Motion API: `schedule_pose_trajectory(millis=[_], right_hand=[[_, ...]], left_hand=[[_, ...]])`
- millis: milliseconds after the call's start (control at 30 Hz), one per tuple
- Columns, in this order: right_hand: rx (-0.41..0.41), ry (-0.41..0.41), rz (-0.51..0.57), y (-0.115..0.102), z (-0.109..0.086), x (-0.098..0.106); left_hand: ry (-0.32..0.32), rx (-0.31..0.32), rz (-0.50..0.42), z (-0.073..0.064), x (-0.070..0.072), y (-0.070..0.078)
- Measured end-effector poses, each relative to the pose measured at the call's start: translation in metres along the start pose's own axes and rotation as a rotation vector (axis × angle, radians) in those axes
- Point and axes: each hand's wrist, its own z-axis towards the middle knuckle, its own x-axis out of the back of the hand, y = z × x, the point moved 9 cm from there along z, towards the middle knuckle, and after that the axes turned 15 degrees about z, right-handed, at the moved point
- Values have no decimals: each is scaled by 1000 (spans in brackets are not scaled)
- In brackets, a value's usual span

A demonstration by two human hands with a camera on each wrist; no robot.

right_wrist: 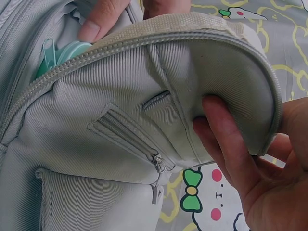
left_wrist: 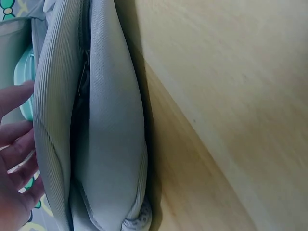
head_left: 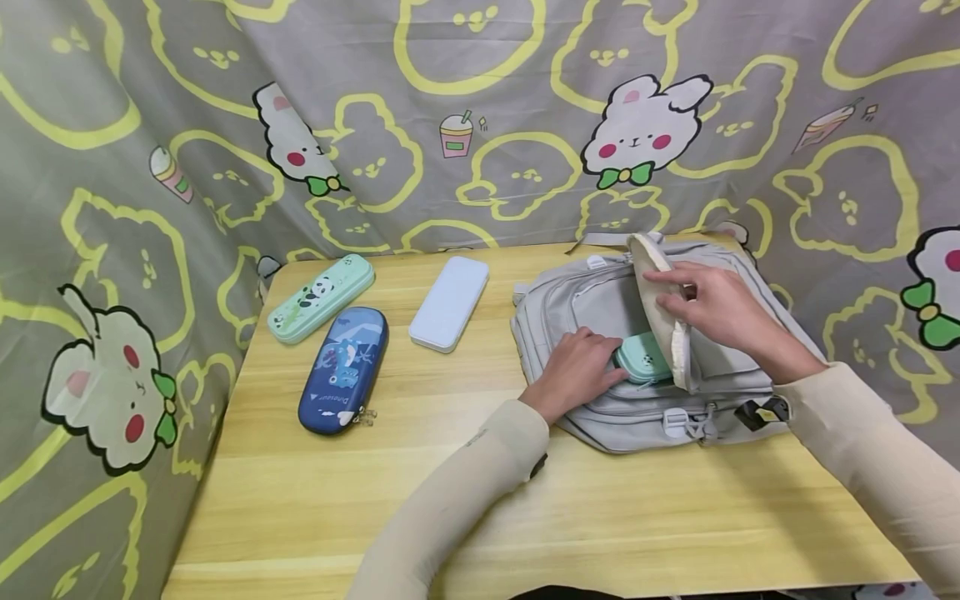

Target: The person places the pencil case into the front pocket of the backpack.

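A grey backpack (head_left: 555,312) lies on the table at the right, its front compartment unzipped. My right hand (head_left: 712,304) pinches the raised flap (head_left: 660,321), with fingers on its inner lining in the right wrist view and the thumb largely hidden behind it. Partly inside the opening sits a mint green pencil case (head_left: 643,358); the flap hides its far part. My left hand (head_left: 573,371) grips the near end of this case, thumb and forefinger at its corners. In the left wrist view, the bag's edge covers the fingertips.
Left of the backpack lie a white case (head_left: 450,304), a dark blue dinosaur pencil case (head_left: 343,371) and a mint green panda pencil case (head_left: 321,300). A patterned curtain (head_left: 510,108) borders the wooden table (head_left: 480,500) at the back and sides.
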Motion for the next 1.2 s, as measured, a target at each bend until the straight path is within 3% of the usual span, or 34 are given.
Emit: schedule_pose_trajectory(millis=[633, 967, 1200], right_hand=[[28, 13, 1, 0, 3, 0], [0, -16, 0, 1, 3, 2], [30, -83, -54, -2, 5, 2]], left_hand=[[8, 26, 41, 10, 0, 10], [-5, 32, 40, 8, -2, 3], [3, 44, 40, 3, 0, -8]])
